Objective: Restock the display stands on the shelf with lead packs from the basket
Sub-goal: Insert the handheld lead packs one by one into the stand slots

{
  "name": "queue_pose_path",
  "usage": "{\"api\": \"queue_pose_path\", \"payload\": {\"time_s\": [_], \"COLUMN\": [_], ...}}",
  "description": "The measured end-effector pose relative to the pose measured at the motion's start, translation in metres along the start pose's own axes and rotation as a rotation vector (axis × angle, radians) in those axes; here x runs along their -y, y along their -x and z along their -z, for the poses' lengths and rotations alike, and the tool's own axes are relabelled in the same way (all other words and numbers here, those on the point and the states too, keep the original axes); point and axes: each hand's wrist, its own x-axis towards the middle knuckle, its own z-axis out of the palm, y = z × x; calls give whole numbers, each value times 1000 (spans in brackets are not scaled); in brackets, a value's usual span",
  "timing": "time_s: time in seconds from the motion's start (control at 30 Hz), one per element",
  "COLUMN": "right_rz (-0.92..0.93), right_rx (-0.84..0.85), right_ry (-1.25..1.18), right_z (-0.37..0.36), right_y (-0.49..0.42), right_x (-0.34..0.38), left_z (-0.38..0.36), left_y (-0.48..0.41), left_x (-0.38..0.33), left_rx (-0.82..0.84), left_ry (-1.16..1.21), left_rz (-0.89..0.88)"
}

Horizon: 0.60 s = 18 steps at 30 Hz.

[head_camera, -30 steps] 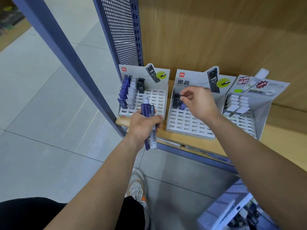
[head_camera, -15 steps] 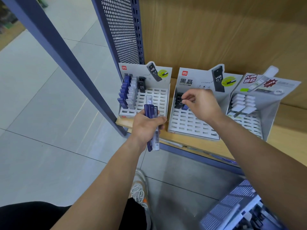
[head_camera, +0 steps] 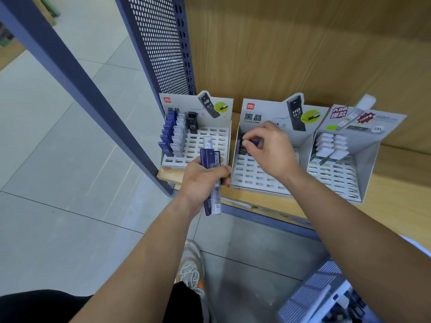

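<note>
Head view: small purple plastic lead pack (head_camera: 255, 142), pinched in right hand (head_camera: 271, 151) grip, is best seated upright in middle white cardboard stand (head_camera: 254, 180).

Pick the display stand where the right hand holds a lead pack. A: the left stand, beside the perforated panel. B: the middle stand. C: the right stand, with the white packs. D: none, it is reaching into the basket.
B: the right hand pinches a purple lead pack over the upper-left slots of the middle stand, while the left hand grips spare packs in front of the left stand.
</note>
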Motion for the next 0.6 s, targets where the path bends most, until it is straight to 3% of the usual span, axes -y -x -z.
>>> {"api": "queue_pose_path", "payload": {"time_s": [0.07, 0.23, 0.4, 0.6], "right_rz": [-86, -280, -291, -263], "right_rx": [-5, 250, 294, 284], "right_ry": [-180, -527, -593, -584], "right_z": [13, 38, 60, 81], "right_y": [11, 34, 47, 61], "right_x": [12, 35, 36, 34], "left_z": [-4, -24, -41, -43], "left_y": [5, 27, 44, 55], "left_x": [-2, -8, -12, -14], "left_rx": [69, 253, 364, 367], "left_ry": [-5, -13, 16, 51], "left_rz": [9, 18, 23, 40]}}
